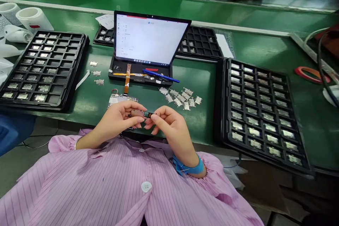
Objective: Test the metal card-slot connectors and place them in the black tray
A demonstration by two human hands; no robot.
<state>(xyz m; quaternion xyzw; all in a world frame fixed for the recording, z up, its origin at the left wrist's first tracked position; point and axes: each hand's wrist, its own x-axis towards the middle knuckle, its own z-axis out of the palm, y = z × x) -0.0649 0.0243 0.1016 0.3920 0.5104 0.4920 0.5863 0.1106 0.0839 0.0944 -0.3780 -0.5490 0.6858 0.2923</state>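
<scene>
A person in a pink striped shirt works at a green bench [203, 125], and a tablet [152, 40], propped open with a bright screen, is the landmark here. In front of the tablet, toward the person, both hands hold one small flat piece [137, 113] with a dark end: the left hand [124, 116] pinches its left part between thumb and fingers, and the right hand [171, 123] has thumb and fingertips closed on the dark end. A circuit board [116, 99] lies just beyond the left hand, partly hidden by it, with an orange ribbon cable [127, 79] running from it toward the tablet's base. The work looks partway along. To the tablet's left, a black tray [69, 56] is partly filled, its right-hand column bare; to the tablet's right, another black tray [224, 106] looks filled throughout. Near the tablet's front right lies a loose cluster of metal modules [186, 94], and three more modules [97, 73] sit to its left; these, I judge, are the pieces outside the trays. As for writing, the tablet shows short lines too small to read, a paper slip [106, 21] behind its left edge bears illegible marks, and I can make out no brand anywhere.
</scene>
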